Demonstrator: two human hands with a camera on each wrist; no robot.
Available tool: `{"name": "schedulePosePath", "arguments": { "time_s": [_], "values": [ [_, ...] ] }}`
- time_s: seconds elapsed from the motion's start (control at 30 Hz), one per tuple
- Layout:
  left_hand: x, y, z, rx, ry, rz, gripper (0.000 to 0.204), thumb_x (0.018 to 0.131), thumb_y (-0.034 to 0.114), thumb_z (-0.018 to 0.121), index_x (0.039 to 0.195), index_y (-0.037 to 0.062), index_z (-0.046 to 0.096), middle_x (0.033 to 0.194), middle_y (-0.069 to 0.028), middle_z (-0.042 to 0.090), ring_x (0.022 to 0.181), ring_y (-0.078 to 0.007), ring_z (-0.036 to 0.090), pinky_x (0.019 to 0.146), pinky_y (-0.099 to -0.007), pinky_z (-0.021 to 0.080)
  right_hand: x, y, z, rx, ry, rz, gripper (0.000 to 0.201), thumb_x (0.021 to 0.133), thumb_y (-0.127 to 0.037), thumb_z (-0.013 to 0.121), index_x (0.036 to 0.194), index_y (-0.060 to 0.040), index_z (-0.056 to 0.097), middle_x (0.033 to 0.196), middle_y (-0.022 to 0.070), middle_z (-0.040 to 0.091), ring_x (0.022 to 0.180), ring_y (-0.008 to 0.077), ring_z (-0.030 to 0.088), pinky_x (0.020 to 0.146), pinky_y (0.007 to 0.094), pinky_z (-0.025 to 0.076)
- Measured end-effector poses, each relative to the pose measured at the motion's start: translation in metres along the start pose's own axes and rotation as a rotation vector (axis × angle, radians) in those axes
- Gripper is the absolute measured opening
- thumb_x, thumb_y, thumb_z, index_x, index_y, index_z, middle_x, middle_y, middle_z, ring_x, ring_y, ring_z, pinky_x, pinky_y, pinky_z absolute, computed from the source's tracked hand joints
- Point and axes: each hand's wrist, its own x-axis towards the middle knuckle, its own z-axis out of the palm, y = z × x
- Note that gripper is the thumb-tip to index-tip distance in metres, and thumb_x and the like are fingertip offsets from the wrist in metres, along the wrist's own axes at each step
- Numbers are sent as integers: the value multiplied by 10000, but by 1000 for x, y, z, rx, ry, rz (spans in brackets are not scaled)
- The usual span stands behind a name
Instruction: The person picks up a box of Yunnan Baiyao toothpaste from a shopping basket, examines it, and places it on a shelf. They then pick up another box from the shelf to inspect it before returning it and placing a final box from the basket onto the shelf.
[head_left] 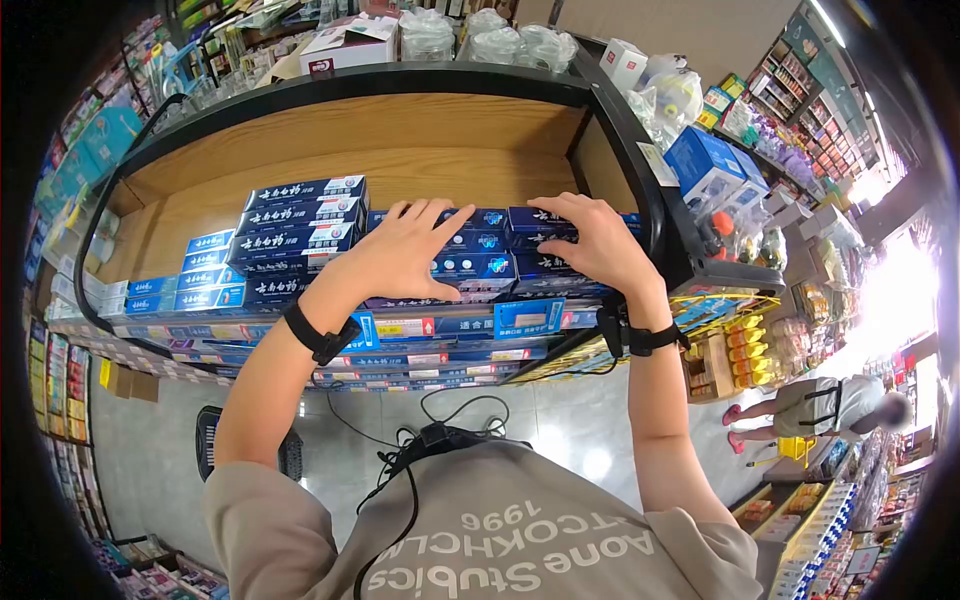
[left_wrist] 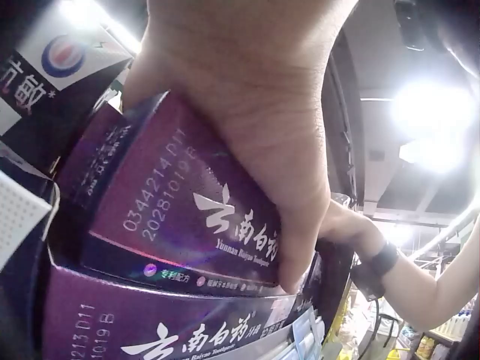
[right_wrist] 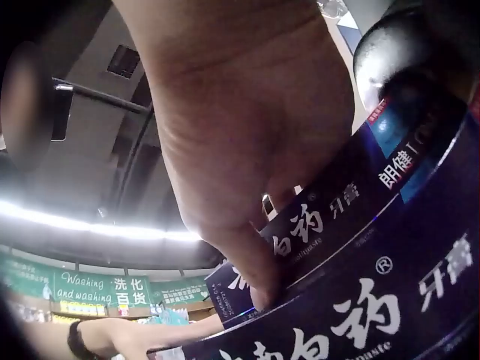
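My left hand (head_left: 400,248) lies over a purple toothpaste box (left_wrist: 187,202), its thumb down the front face and its fingers across the top. Another purple toothpaste carton (left_wrist: 180,326) sits directly beneath that one. To the right, my right hand (head_left: 592,238) grips a dark blue toothpaste box (right_wrist: 300,229), thumb against the front and fingers reaching over to the back, partly hidden. Below it is a second dark blue carton (right_wrist: 375,300). Left of my left hand stands a taller stack of black-and-white toothpaste boxes (head_left: 300,220).
Light-blue boxes (head_left: 210,270) are piled at the left of the wooden shelf (head_left: 440,130). A black frame (head_left: 625,140) borders it. Price tags line the front edge. Plastic-wrapped goods (head_left: 490,45) stand above, and a person (head_left: 835,405) is in the aisle at right.
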Motion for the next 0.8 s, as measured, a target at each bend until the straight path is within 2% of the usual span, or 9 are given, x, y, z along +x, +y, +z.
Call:
{"name": "schedulePosePath", "arguments": {
  "time_s": [0.4, 0.5, 0.6, 0.7, 0.73, 0.8],
  "values": [
    [1, 2, -2, -1, 11, 5, 1160, 692, 577, 847, 1586, 44, 336, 1486, -226, 444, 1370, -405, 439, 1154, -509, 331, -6, 3, -5, -11, 31, -23, 479, 758, -111, 815, 1218, -70, 687, 1095, 125, 711, 1083, 343, 640, 957, 438, 477],
    [2, 3, -5, -7, -14, -5, 1193, 676, 620, 841, 1596, 66, 323, 1524, -223, 422, 1415, -409, 409, 1186, -545, 297, -7, 1, -6, -35, 31, -21, 467, 761, -111, 811, 1210, -70, 687, 1096, 124, 710, 1085, 342, 639, 954, 435, 477],
    [-1, 12, -8, 95, -28, -48, 1229, 653, 652, 841, 1607, 92, 306, 1576, -218, 382, 1475, -407, 352, 1219, -596, 236, -5, 0, -9, -2, -38, 29, 480, 766, -118, 812, 1224, -73, 677, 1116, 120, 707, 1108, 336, 633, 976, 433, 465],
    [-3, 28, -18, 91, 2, -80, 1259, 632, 660, 849, 1617, 113, 287, 1615, -217, 340, 1517, -396, 299, 1231, -635, 186, -7, 3, -5, -29, 15, -21, 521, 767, -121, 815, 1263, -84, 660, 1117, 113, 705, 1114, 327, 630, 1004, 432, 451],
    [-6, 36, -24, 23, 36, -103, 1230, 622, 587, 884, 1606, 113, 319, 1631, -198, 326, 1517, -387, 301, 1234, -620, 195, -9, 2, -6, -41, 12, -5, 585, 765, -147, 828, 1316, -92, 639, 1181, 122, 697, 1162, 330, 619, 1092, 472, 407],
    [-22, 54, -45, -100, 72, -134, 1182, 624, 531, 898, 1587, 109, 360, 1634, -180, 329, 1516, -385, 303, 1239, -608, 195, -7, -6, -7, -105, 157, -51, 631, 762, -169, 840, 1350, -96, 625, 1225, 134, 686, 1204, 337, 607, 1142, 513, 362]
  ]
}}
